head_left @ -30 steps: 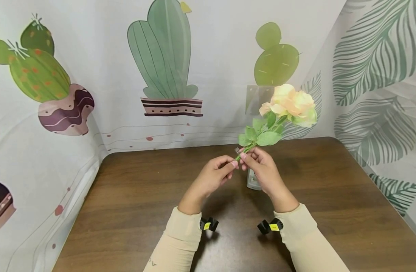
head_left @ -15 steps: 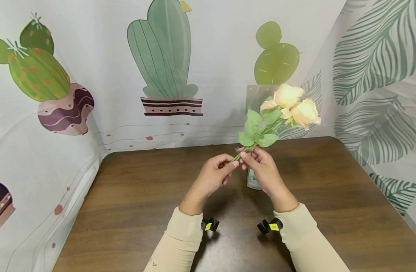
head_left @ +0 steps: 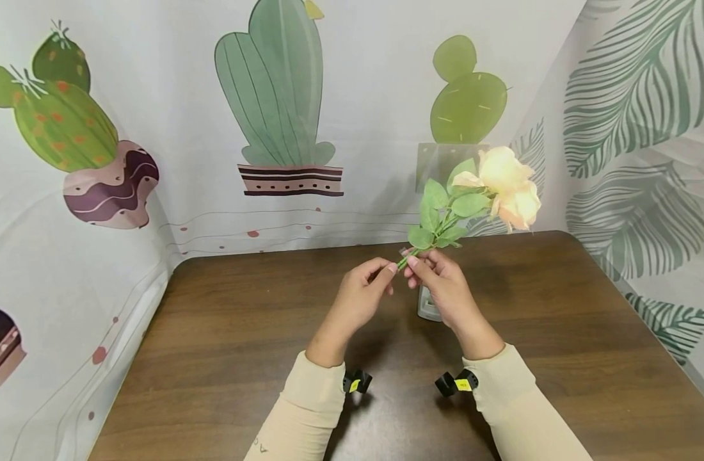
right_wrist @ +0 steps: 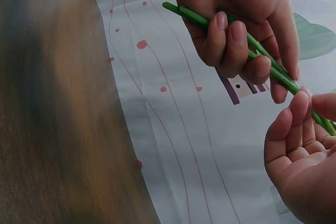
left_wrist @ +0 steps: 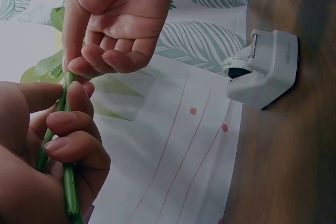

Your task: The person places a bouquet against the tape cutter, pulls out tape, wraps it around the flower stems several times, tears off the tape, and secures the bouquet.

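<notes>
Both hands hold a small bunch of pale peach roses (head_left: 510, 186) above the table, tilted with the blooms up to the right. The left hand (head_left: 354, 294) grips the lower ends of the green stems (right_wrist: 191, 16), its fingers curled round them in the right wrist view. The right hand (head_left: 447, 288) pinches the stems higher up, just below the leaves (head_left: 432, 214). Its fingertips lie close to the left hand's. Behind the right hand stands a grey-white tape dispenser (left_wrist: 273, 69) with a roll in it, partly hidden in the head view.
The brown wooden table (head_left: 242, 320) spreads under both arms. A white cloth printed with cacti and leaves (head_left: 375, 96) hangs behind and at the sides. Black wrist devices (head_left: 358, 382) with yellow labels sit at both cuffs.
The roses have turned about their stems, and the blooms have shifted slightly right and down. The left hand has moved a little up. The right hand stays nearly in place.
</notes>
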{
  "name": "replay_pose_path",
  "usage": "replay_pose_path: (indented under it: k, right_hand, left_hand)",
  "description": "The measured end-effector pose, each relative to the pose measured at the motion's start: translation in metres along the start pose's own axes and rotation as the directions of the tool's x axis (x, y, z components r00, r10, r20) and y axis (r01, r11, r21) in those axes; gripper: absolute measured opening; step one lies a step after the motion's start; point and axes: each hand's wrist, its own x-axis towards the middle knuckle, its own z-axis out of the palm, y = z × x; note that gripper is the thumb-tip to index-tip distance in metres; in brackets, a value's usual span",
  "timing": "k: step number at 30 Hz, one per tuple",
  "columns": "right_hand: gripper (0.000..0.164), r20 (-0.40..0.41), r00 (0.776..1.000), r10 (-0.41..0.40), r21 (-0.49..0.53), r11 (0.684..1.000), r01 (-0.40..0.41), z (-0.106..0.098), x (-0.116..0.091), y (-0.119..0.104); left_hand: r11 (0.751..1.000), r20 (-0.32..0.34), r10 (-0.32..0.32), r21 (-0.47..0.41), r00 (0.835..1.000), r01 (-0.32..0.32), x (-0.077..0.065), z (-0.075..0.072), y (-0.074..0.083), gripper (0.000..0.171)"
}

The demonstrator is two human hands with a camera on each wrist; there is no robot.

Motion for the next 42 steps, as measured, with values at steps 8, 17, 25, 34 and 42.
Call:
replay_pose_path:
  k: [8,17,25,34,42]
  right_hand:
    - [0.031,-0.007,1.000,0.017,-0.010,1.000,-0.017,0.0006,0.0006,-0.0002]
    - [0.032,-0.009,0.999,0.042,-0.001,0.999,-0.042,0.0017,-0.0010,-0.0009]
    - [0.031,-0.016,0.999,0.045,0.027,0.999,-0.044,0.0038,-0.0005,-0.0004]
    - [0.032,-0.007,1.000,-0.004,0.007,1.000,0.004,0.0037,-0.0001,-0.0005]
    - [0.027,-0.027,0.999,-0.032,0.023,0.999,0.033,0.0063,-0.0010,-0.0019]
  left_hand:
    - [1.000,0.012,0.015,0.006,1.000,-0.015,-0.0003,-0.0005,-0.0017,0.021]
    - [1.000,0.008,0.017,0.000,1.000,-0.017,-0.0015,-0.0003,-0.0006,0.020]
    - [0.998,0.012,0.055,-0.023,0.998,-0.054,-0.0015,0.0027,-0.0013,0.016]
    - [0.996,-0.004,0.088,-0.017,0.996,-0.088,-0.0012,0.0035,-0.0018,0.015]
    - [0.995,-0.048,0.099,0.033,0.994,-0.098,-0.0016,0.0059,-0.0002,0.014]
